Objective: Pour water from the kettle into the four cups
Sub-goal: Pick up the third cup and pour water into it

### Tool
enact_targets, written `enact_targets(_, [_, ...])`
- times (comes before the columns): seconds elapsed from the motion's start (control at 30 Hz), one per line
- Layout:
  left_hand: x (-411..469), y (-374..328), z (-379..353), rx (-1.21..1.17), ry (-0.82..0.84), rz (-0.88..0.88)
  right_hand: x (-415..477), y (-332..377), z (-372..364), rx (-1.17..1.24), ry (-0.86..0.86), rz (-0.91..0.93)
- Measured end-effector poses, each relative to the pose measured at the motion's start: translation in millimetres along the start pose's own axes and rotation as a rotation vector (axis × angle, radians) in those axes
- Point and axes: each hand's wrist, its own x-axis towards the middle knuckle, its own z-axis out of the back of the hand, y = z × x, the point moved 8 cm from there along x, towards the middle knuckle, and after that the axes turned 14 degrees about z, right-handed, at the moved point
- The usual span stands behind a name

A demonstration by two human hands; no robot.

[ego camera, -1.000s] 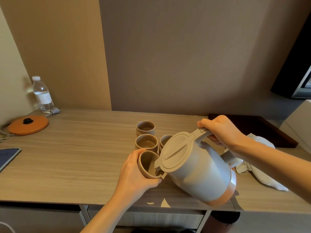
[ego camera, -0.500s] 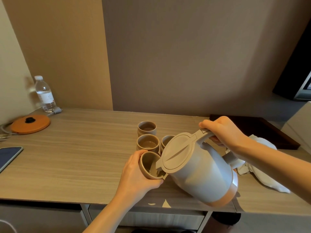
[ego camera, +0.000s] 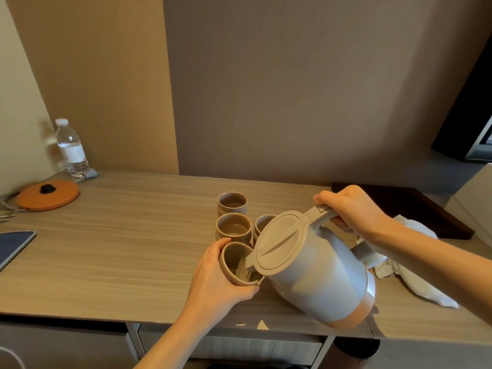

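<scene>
Little had changed from a second before. The kettle [ego camera: 314, 275] hung tipped steeply to the left above the front of the table [ego camera: 119, 249], at the same lean and in the same spot. The right hand [ego camera: 351, 209] stayed wrapped tight round the handle, fingers curled under and thumb along the top. The lid was down, and the spout dipped just inside the rim of the near cup [ego camera: 234, 259].

The left hand [ego camera: 213, 278] had not let go either. Its fingers and thumb curled round the outside of that cup and held it tilted toward the spout, as before. A pale glint of water [ego camera: 241, 272] showed low in the cup under the spout. There had been a similar streak half a second back, so I could not tell whether the level had risen.

The other three had not budged. The middle cup [ego camera: 233, 227] stood just behind the near one with liquid visible in it. The far cup [ego camera: 232, 203] stood behind that, and the third cup [ego camera: 262, 222] peeked out half hidden by the lid.

Round about, everything lay where it had been:
- the bottle [ego camera: 71, 149] in the back left corner
- the orange base [ego camera: 48, 195] beside it
- the phone [ego camera: 13, 243] at the left edge
- the white cloth [ego camera: 415, 275] behind the kettle, under the right forearm
- the dark tray [ego camera: 415, 206] beyond that
</scene>
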Motion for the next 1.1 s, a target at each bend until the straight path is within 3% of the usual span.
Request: enact_targets(1.1, [-1.5,1.1,-1.5,-0.046,0.019,0.024,-2.3,3.8,-1.9,0.009,0.014,0.006])
